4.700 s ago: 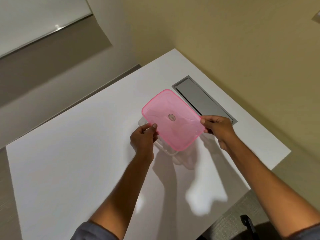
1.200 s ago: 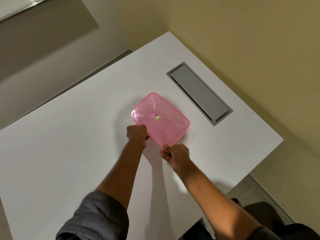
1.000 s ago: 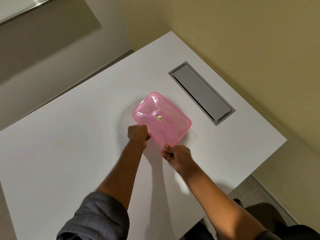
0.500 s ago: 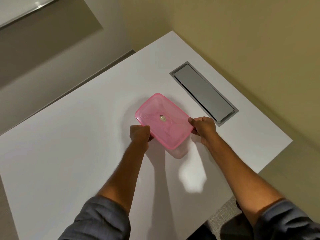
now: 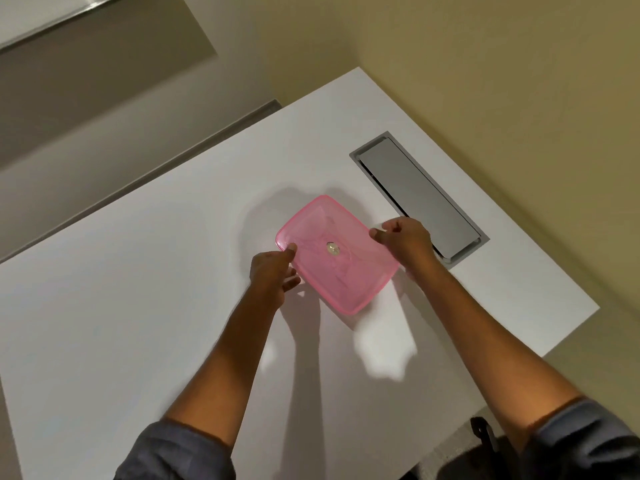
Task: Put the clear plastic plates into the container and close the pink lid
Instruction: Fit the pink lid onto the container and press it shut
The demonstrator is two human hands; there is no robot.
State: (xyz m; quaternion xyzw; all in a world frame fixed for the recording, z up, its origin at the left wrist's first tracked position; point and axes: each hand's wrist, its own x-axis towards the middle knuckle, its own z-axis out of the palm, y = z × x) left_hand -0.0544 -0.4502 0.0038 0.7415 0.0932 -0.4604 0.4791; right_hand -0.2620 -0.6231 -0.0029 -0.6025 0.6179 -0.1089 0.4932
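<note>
The translucent pink lid [image 5: 336,252] lies flat on top of the container on the white table [image 5: 138,289]. The container is almost wholly hidden beneath it. Faint clear shapes show through the pink plastic, but I cannot tell them apart. A small round silvery vent sits at the lid's centre. My left hand [image 5: 273,271] is at the lid's left rim, thumb on top and fingers beside the container wall. My right hand [image 5: 403,240] is curled over the lid's far right edge, fingertips on the rim.
A grey recessed cable hatch [image 5: 419,199] lies in the table just right of my right hand. The table's right edge runs diagonally close behind it, with a beige wall beyond. A dark object [image 5: 481,431] shows below the table's near edge.
The lid came down from mid-air onto the container. My right hand went from the near corner to the right edge, then slid toward the far right edge. My left hand's fingers loosened slightly.
</note>
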